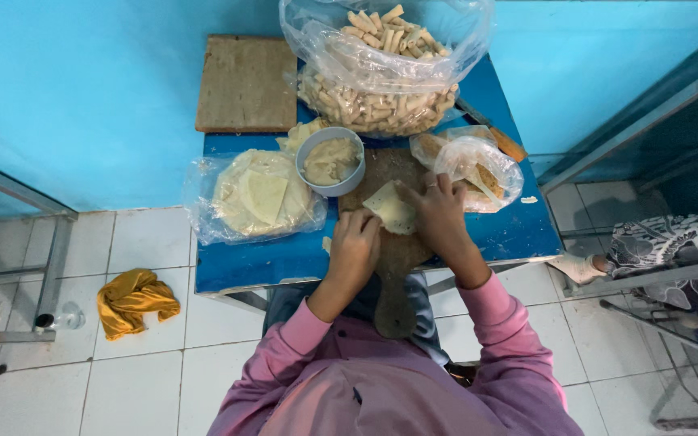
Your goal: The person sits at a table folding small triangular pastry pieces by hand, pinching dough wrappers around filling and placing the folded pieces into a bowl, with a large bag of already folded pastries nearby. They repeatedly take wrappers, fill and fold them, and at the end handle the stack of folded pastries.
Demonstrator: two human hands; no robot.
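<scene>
Left hand: the left hand (355,240) is sitting at the centre of the frame, fingers curled down and pressing on the near-left edge of the pale wrapper sheet (390,208).
Right hand: the right hand (440,211) is lying just right of it, fingers bent over the sheet's right edge, pinching and folding it.
Wrapper sheet: it is lying flat on the wooden paddle board (395,254), between the 2 hands, at the middle of the frame.
Board: its handle is pointing toward the person, hanging past the near edge of the blue table (519,230).
Bowl: a small grey bowl of filling (330,161) is standing just above-left of the hands, touching the board's far corner.
Wrapper stack: a clear bag of flat wrappers (254,196) is lying left of the bowl.
Finished rolls: a big clear bag of rolled sticks (381,69) is filling the upper centre.
Small bag: a crumpled plastic bag (478,165) is sitting right of the hands.
Spare board: a square wooden board (245,83) is resting at upper left.
Floor: a yellow cloth (133,299) is lying at lower left on the tiles.
</scene>
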